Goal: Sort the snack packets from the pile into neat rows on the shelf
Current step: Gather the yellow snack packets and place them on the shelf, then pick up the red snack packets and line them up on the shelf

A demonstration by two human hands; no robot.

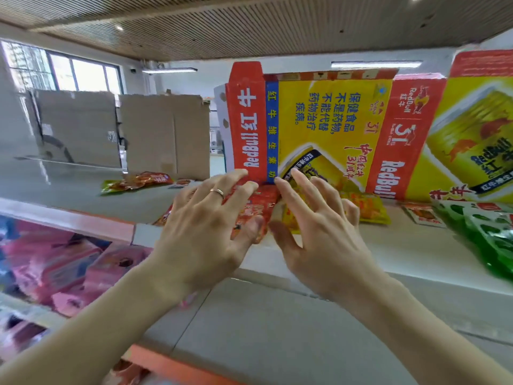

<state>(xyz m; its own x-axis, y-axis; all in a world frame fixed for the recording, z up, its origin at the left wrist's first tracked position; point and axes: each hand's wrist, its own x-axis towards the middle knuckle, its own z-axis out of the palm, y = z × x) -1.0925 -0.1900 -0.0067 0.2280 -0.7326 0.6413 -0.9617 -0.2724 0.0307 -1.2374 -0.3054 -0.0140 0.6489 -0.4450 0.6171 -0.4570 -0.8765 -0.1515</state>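
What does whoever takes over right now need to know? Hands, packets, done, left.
Left hand: open, fingers spread flat on the red packets.
Right hand: open, fingers spread on the yellow packets.
Both stacks sit side by side on the shelf, in front of the Red Bull carton.
Done: these two rows are started.
Left: the loose orange packets at far left, plus a small white packet and green packets at right, look unsorted.

A red packet (254, 211) and a yellow packet (369, 208) lie flat, side by side, on the shelf (402, 245).
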